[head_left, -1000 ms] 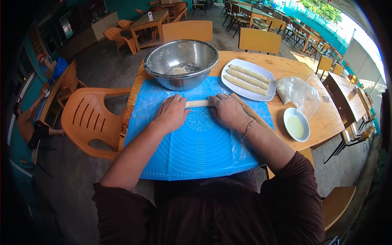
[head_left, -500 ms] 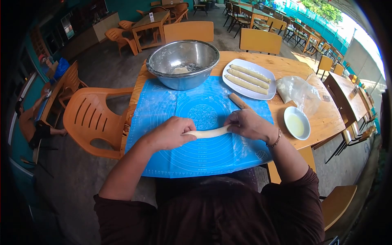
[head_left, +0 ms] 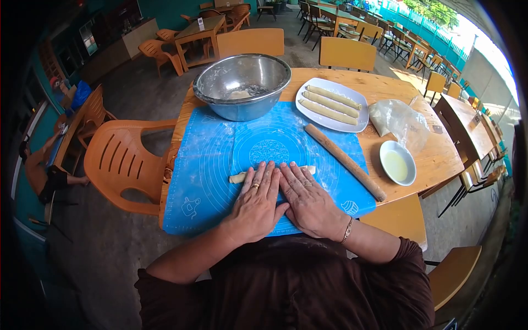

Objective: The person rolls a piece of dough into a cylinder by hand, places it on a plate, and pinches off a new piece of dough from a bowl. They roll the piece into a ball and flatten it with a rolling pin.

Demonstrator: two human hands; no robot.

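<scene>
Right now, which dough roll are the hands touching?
The roll on the blue mat, beneath the left hand and right hand, ends showing; the other three rolls lie on the white plate.

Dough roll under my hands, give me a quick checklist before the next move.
1. Both hands on the roll: ok; left hand and right hand lie flat across it, side by side.
2. Roll on the mat: ok; both ends show beyond the fingers.
3. Roll's middle even: cannot tell; the hands cover it.
4. Pin clear of the hands: ok; it lies slanted to their right, apart from them.
5. Plate unstacked: ok; three strips lie side by side in one layer.
</scene>
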